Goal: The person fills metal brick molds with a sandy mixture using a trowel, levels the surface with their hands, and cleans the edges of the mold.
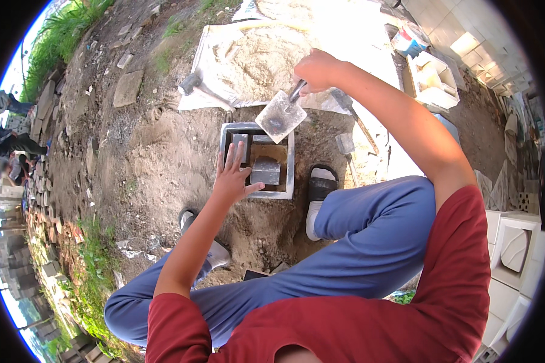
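Note:
A grey square frame (290, 163) lies on the dirt between my feet. Inside it sit a dark upright block (241, 145) on the left and a grey angular block (266, 172) nearer the middle, with brown sandy material around them. My left hand (229, 176) is open, fingers spread, over the frame's left side; I cannot tell whether it touches the frame or the blocks. My right hand (318, 71) is closed round the handle of a trowel (280, 118). The trowel's square, powder-smeared blade is tilted down over the frame's far right corner.
Pale powder (260, 63) is heaped on a white sheet (201, 60) beyond the frame. A hammer (192, 83) rests at its left edge. A wooden-handled tool (360, 124) and a small trowel (345, 144) lie to the right. A white box (433, 85) stands farther right. People are at far left.

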{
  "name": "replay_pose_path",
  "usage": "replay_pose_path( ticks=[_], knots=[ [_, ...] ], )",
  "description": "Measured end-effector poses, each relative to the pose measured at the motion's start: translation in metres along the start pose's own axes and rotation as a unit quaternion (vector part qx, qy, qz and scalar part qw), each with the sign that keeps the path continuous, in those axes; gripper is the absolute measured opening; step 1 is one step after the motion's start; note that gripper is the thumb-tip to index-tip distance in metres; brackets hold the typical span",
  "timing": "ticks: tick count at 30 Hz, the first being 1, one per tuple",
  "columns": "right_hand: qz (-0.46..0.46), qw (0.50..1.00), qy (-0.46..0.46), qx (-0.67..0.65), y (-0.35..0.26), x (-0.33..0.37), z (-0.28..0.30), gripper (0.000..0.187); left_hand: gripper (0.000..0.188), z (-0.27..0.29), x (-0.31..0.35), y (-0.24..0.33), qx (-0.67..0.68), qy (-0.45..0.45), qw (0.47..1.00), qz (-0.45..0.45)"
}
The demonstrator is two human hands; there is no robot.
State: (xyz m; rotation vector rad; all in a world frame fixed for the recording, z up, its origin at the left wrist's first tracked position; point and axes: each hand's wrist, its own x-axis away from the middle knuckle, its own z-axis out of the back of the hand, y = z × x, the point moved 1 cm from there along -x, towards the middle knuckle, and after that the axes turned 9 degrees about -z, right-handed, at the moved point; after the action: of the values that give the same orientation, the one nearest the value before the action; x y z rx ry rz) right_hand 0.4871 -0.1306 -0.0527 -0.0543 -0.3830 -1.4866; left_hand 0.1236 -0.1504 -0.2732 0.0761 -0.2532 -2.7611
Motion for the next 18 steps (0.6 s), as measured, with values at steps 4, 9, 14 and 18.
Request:
replay_pose_path(
  ticks=[4,9,14,18],
  knots=[
    [-0.075,0.995,-0.041,-0.050,0.011,0.003,-0.017,0.034,0.068,0.011,0.013,-0.008,0.059,0.019,0.996,-0.060],
    [-0.174,0.965,-0.049,-0.189,0.029,0.013,-0.057,0.043,0.047,0.048,-0.002,-0.030,0.154,-0.042,0.982,-0.098],
    [-0.225,0.947,-0.052,-0.224,0.035,0.013,-0.078,0.042,0.028,0.029,-0.054,-0.063,0.228,0.136,0.964,0.011],
    [-0.259,0.931,-0.019,-0.256,0.066,0.004,-0.095,0.035,0.037,0.012,-0.118,-0.076,0.180,0.202,0.959,0.091]
  ],
)
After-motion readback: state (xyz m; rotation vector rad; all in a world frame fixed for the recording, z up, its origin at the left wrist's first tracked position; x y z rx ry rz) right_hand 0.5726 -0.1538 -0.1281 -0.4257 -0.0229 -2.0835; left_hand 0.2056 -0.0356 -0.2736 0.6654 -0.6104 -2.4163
